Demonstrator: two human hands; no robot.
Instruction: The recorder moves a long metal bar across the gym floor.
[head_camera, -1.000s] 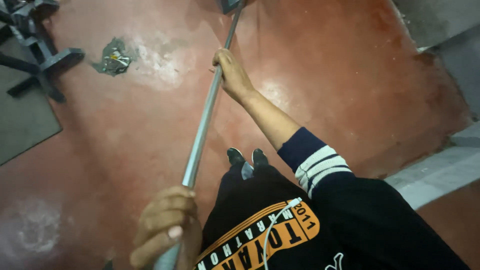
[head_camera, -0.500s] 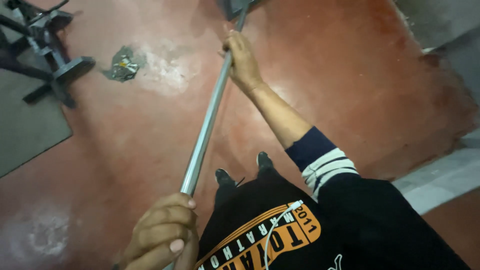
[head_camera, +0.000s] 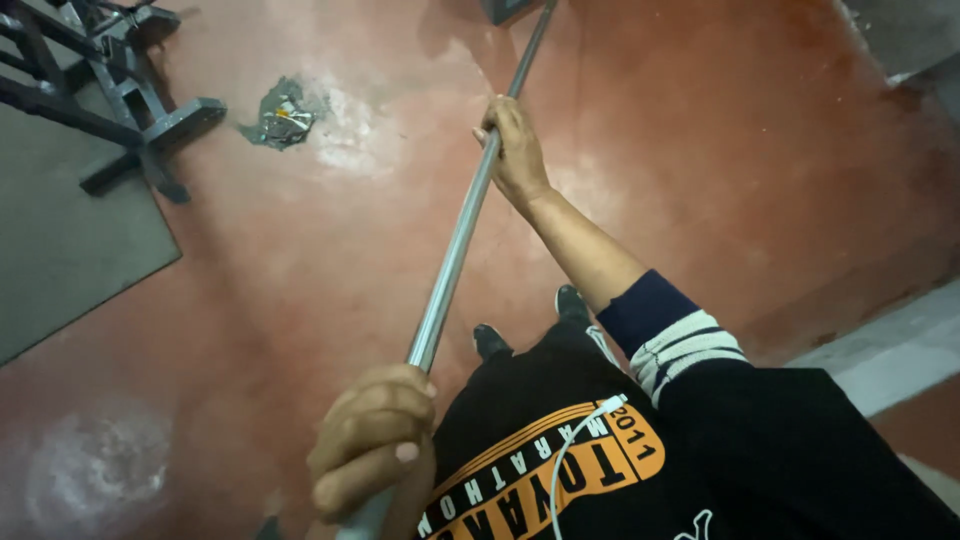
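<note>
A long grey metal pole (head_camera: 455, 255) runs from the bottom of the head view up and away to the top edge. My left hand (head_camera: 372, 450) grips its near end, close to my chest. My right hand (head_camera: 513, 150) is wrapped around the pole further up, arm stretched forward, its dark sleeve with white stripes pushed up. The pole's far end meets a dark object (head_camera: 505, 8) at the top edge, mostly cut off. My dark shoes (head_camera: 530, 325) stand on the red floor below the pole.
A red-brown concrete floor (head_camera: 700, 150) lies all around. A dark metal frame (head_camera: 120, 100) stands at the top left beside a grey mat (head_camera: 70, 250). A small pile of debris (head_camera: 283, 112) lies near it. A pale raised step (head_camera: 880, 350) runs at right.
My right hand has slid further up the pole and my arm has stretched out. The view has shifted slightly; my left hand keeps its grip at the near end.
</note>
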